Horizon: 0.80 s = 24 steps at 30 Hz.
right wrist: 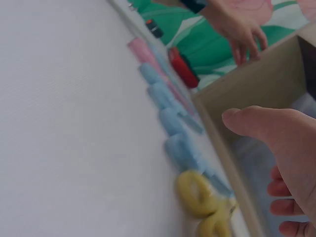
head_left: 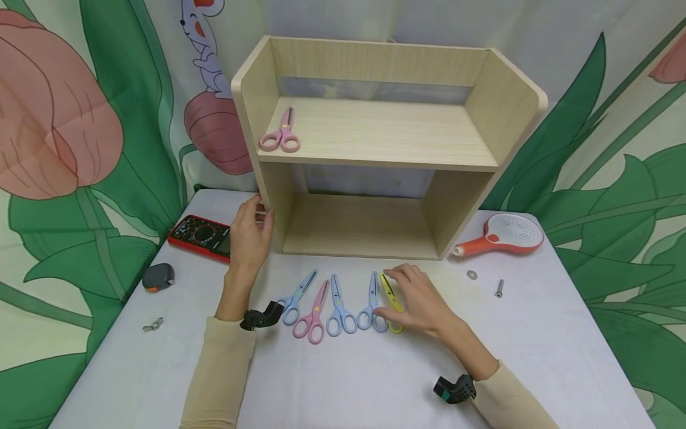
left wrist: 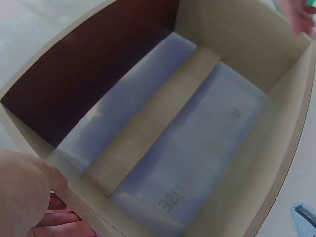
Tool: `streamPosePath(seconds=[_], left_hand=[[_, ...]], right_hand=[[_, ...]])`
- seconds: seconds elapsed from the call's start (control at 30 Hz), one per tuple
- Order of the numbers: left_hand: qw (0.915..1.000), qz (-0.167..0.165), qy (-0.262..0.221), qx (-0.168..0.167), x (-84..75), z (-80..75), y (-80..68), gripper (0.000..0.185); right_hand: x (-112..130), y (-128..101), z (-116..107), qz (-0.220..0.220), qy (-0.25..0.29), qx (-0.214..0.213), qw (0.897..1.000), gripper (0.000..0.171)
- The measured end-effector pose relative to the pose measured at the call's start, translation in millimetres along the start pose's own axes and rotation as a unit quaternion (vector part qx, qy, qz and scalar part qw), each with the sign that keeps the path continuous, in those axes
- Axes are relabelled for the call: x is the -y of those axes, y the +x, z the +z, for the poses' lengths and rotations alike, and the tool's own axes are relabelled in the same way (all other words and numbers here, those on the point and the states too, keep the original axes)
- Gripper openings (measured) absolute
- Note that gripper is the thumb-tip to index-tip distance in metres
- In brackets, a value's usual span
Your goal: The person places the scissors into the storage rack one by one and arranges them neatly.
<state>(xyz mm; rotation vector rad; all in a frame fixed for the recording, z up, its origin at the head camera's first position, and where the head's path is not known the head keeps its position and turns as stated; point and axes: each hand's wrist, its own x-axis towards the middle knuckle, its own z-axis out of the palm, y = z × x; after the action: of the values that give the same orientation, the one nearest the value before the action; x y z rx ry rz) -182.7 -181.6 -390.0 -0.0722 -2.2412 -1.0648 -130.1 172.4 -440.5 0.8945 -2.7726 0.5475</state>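
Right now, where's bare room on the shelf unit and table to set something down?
Upper shelf: bare right of the pink scissors. Lower compartment: bare. Table: free near edge between the sleeves, and right front below the screw. Crowded: the scissors row between left hand and right hand; multimeter fills the left.

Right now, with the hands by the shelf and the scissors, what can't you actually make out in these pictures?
- Yellow scissors: head view, right hand covers the handles; contact unclear.
- Left hand: head view, fingertips hidden behind the wooden shelf side panel.
- Scissors row: right wrist view, blurred.
- Red multimeter: head view, markings too small.
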Motion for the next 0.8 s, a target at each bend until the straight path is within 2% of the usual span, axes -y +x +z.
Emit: streamPosePath(seconds=[0.07, 0.23, 0.4, 0.67, 0.8], left_hand=[[1.0, 0.001, -0.001, 0.001, 0.3, 0.3, 0.2, 0.037], [1.0, 0.0, -0.003, 0.002, 0.9, 0.6, 0.1, 0.036], [1.0, 0.001, 0.003, 0.0, 1.9, -2.3, -1.2, 0.035], [1.0, 0.007, 0.004, 0.0, 2.6, -2.9, -1.2, 0.032], [1.0, 0.009, 0.003, 0.0, 1.6, -1.1, -0.7, 0.032]], right_hand=[[-4.3, -11.7, 4.3, 0.019, -0.005, 0.014, 1.0, 0.077], [-14.2, -35.2, 14.1, 0.047, -0.021, 0.019, 0.998, 0.068], [-17.6, -45.6, 19.3, 0.061, -0.031, 0.022, 0.997, 0.06], [-16.9, -44.1, 16.6, 0.035, -0.002, -0.016, 0.999, 0.049], [-8.1, -32.2, -0.3, -0.015, 0.019, -0.053, 0.998, 0.049]])
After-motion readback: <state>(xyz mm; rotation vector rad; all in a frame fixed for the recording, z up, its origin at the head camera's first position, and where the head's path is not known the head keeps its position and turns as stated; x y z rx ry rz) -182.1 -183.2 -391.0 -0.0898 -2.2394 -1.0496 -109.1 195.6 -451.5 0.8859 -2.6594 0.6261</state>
